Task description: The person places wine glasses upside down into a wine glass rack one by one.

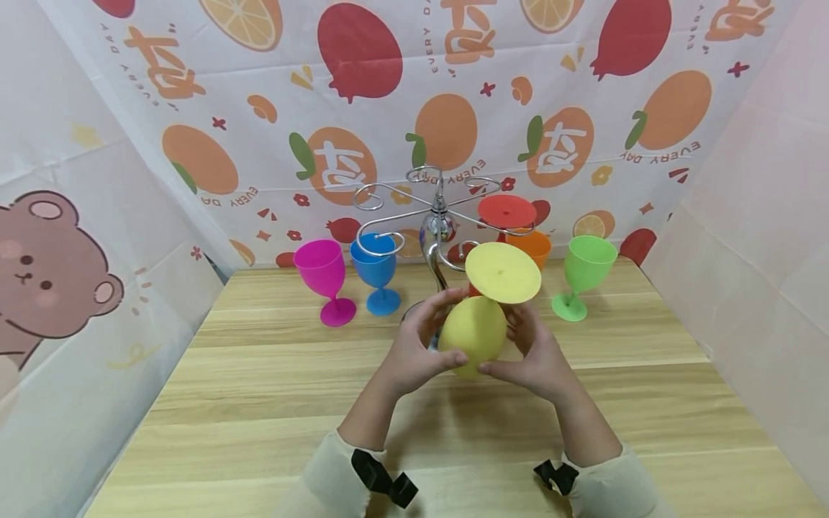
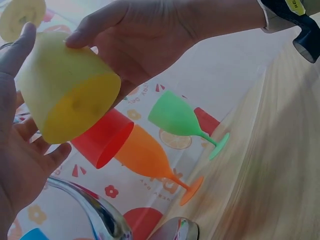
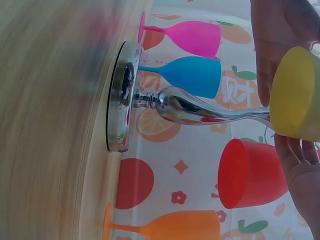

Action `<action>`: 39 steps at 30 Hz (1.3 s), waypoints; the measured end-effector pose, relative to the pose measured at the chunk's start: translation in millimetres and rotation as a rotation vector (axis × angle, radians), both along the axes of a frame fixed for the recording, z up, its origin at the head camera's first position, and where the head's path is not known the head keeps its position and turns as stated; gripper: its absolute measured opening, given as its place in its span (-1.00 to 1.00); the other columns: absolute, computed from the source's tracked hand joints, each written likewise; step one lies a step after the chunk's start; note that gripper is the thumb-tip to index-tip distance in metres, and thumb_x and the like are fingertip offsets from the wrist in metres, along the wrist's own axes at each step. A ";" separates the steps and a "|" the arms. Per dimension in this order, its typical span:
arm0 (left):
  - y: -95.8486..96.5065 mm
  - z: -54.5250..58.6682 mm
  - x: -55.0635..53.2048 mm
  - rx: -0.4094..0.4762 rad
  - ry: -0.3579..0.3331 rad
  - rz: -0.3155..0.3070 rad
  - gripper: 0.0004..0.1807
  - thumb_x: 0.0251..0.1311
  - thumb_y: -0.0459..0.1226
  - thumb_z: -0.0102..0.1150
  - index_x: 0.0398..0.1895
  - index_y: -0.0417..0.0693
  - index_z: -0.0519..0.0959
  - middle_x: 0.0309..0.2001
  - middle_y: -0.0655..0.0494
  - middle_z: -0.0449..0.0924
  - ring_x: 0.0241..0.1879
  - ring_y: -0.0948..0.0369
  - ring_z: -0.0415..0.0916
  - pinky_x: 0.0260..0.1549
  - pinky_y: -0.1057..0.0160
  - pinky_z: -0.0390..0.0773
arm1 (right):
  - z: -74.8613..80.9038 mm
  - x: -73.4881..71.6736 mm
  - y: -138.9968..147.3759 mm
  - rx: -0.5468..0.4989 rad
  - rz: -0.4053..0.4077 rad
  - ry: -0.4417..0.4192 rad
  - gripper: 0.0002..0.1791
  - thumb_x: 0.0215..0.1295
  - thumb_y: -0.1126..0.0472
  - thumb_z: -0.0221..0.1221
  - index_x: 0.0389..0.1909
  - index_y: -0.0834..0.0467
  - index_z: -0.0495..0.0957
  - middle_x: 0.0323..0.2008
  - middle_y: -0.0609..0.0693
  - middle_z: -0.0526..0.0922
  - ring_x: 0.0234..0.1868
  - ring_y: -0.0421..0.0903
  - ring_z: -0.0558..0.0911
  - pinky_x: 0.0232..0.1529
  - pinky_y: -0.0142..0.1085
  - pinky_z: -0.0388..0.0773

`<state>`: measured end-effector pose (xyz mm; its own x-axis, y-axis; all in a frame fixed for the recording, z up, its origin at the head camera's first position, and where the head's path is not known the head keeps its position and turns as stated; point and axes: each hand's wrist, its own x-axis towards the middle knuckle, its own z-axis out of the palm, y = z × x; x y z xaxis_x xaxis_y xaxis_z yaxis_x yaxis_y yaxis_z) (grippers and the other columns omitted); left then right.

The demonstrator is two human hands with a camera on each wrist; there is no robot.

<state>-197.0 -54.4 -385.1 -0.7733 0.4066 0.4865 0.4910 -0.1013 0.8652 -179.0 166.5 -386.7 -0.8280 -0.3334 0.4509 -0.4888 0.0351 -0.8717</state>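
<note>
A yellow plastic goblet point(image 1: 476, 334) is held upside down above the table, foot uppermost and mouth facing down. My left hand point(image 1: 422, 345) holds its bowl from the left, thumb at the front. From the right, my right hand point(image 1: 536, 356) grips the same bowl, thumb tip near the left one. Just behind stands a chrome goblet rack point(image 1: 438, 229) with curled wire arms. A red goblet point(image 3: 252, 175) hangs upside down at the rack's right side, partly hidden by the yellow one in the head view.
Magenta point(image 1: 322, 266) and blue point(image 1: 376, 267) goblets stand upright left of the rack. An orange goblet point(image 1: 532, 248) and a green goblet point(image 1: 588, 262) are upright on the right. The wooden table point(image 1: 272, 403) meets a fruit-print cloth point(image 1: 388, 129) at the back.
</note>
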 end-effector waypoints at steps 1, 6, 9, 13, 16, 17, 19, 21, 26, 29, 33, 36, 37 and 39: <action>0.4 0.2 0.2 -0.007 -0.004 -0.002 -0.10 0.02 0.15 0.38 0.41 0.04 0.30 0.38 0.13 0.35 0.37 0.12 0.32 0.34 -0.02 0.34 | 0.2 -0.1 -0.2 -0.010 0.000 -0.001 0.06 -0.10 0.46 0.48 0.44 0.11 0.13 0.35 0.07 0.35 0.34 -0.17 0.41 0.27 -0.37 0.43; 2.1 -0.3 0.8 -0.042 -0.028 0.004 -0.13 0.05 0.04 0.43 0.43 0.09 0.27 0.41 0.10 0.30 0.35 0.12 0.31 0.28 0.02 0.41 | 1.9 -0.8 -1.6 -0.065 0.014 -0.002 -0.02 -0.09 0.39 0.50 0.35 0.12 0.17 0.26 0.03 0.39 0.25 -0.04 0.45 0.19 -0.30 0.51; 2.9 -1.2 1.1 -0.073 -0.038 0.022 -0.14 0.05 0.00 0.44 0.43 0.11 0.27 0.39 0.10 0.31 0.33 0.12 0.31 0.25 0.03 0.45 | 2.0 -1.3 -1.8 -0.069 0.006 -0.001 -0.04 -0.08 0.36 0.51 0.33 0.13 0.17 0.24 0.01 0.39 0.22 -0.02 0.46 0.14 -0.27 0.54; 4.3 -1.6 1.5 -0.107 -0.053 0.046 -0.16 0.07 -0.04 0.45 0.42 0.10 0.28 0.32 0.20 0.36 0.29 0.14 0.33 0.22 0.05 0.47 | 2.0 -1.7 -1.6 -0.059 -0.013 0.004 -0.02 -0.07 0.36 0.51 0.35 0.15 0.15 0.25 0.02 0.37 0.22 -0.01 0.46 0.13 -0.23 0.56; 4.8 -1.1 1.8 -0.113 -0.060 0.056 -0.18 0.09 -0.08 0.44 0.42 0.12 0.29 0.30 0.22 0.38 0.26 0.14 0.35 0.21 0.04 0.48 | 1.6 -1.7 -0.9 -0.058 -0.018 0.008 -0.04 -0.04 0.31 0.50 0.36 0.11 0.16 0.27 0.00 0.36 0.25 -0.03 0.45 0.16 -0.26 0.53; 4.8 -0.9 1.8 -0.112 -0.065 0.060 -0.19 0.09 -0.07 0.43 0.42 0.15 0.29 0.29 0.21 0.38 0.26 0.14 0.35 0.21 0.04 0.48 | 1.4 -2.0 -0.6 -0.068 -0.013 0.014 -0.06 -0.01 0.29 0.49 0.36 0.11 0.17 0.27 0.00 0.36 0.26 -0.03 0.45 0.18 -0.27 0.52; 4.8 -0.7 1.7 -0.108 -0.073 0.066 -0.21 0.10 -0.05 0.42 0.41 0.21 0.30 0.28 0.21 0.39 0.24 0.14 0.36 0.19 0.03 0.50 | 0.7 -3.3 0.1 -0.089 -0.001 0.038 -0.13 0.09 0.23 0.44 0.36 0.13 0.17 0.26 0.00 0.37 0.25 -0.05 0.45 0.19 -0.30 0.50; 4.9 -0.4 1.3 -0.102 -0.083 0.069 -0.22 0.10 -0.02 0.42 0.39 0.25 0.31 0.27 0.19 0.40 0.23 0.12 0.37 0.17 0.02 0.51 | 1.2 -5.1 0.4 -0.132 0.018 0.060 -0.23 0.20 0.19 0.35 0.35 0.18 0.17 0.24 0.02 0.38 0.24 -0.05 0.44 0.20 -0.31 0.48; 5.7 -0.6 -0.1 -0.089 -0.113 0.069 -0.23 0.07 0.08 0.40 0.37 0.29 0.32 0.25 0.18 0.43 0.21 0.11 0.39 0.14 0.03 0.54 | 9.0 -9.0 -1.2 -0.217 0.004 0.098 -0.40 0.35 0.26 0.12 0.35 0.28 0.18 0.21 0.04 0.41 0.21 -0.03 0.44 0.18 -0.32 0.49; 6.1 -0.6 -0.8 -0.087 -0.135 0.068 -0.24 0.07 0.09 0.40 0.37 0.31 0.33 0.24 0.20 0.43 0.21 0.12 0.40 0.13 0.04 0.55 | 16.0 -10.4 -3.6 -0.225 -0.051 0.107 -0.47 0.34 0.38 0.05 0.33 0.30 0.25 0.18 0.01 0.45 0.19 -0.05 0.47 0.18 -0.34 0.49; 6.8 -1.5 -2.1 -0.089 -0.149 0.066 -0.24 0.09 0.08 0.39 0.37 0.30 0.33 0.24 0.20 0.42 0.21 0.12 0.39 0.13 0.05 0.55 | 23.3 -12.1 -7.2 -0.220 -0.091 0.107 -0.52 0.28 0.51 0.03 0.24 0.24 0.38 0.09 -0.05 0.52 0.14 -0.10 0.51 0.16 -0.35 0.51; 7.0 -2.0 -3.0 -0.087 -0.148 0.062 -0.24 0.11 0.08 0.37 0.39 0.28 0.31 0.25 0.18 0.42 0.21 0.11 0.40 0.13 0.05 0.56 | 26.3 -12.8 -10.0 -0.209 -0.117 0.104 -0.54 0.27 0.53 0.03 0.18 0.19 0.44 0.05 -0.09 0.54 0.10 -0.13 0.54 0.15 -0.38 0.52; 7.1 -1.9 -3.2 -0.084 -0.145 0.061 -0.23 0.11 0.08 0.37 0.39 0.27 0.31 0.25 0.17 0.42 0.21 0.10 0.40 0.13 0.05 0.56 | 27.2 -13.2 -10.8 -0.202 -0.128 0.099 -0.56 0.28 0.53 0.04 0.16 0.21 0.45 0.04 -0.09 0.54 0.09 -0.13 0.54 0.14 -0.38 0.53; 7.0 -1.9 -3.9 -0.077 -0.140 0.059 -0.22 0.12 0.08 0.36 0.41 0.25 0.30 0.26 0.16 0.41 0.21 0.09 0.40 0.13 0.04 0.56 | 28.9 -13.7 -12.5 -0.191 -0.145 0.093 -0.61 0.30 0.51 0.05 0.12 0.21 0.48 0.03 -0.09 0.54 0.08 -0.14 0.55 0.13 -0.40 0.54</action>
<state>-200.9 -47.4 -387.0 -0.8551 0.3901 0.3414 0.3681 -0.0067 0.9298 -192.7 154.0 -357.8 -0.8130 -0.1152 0.5707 -0.5690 -0.0505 -0.8208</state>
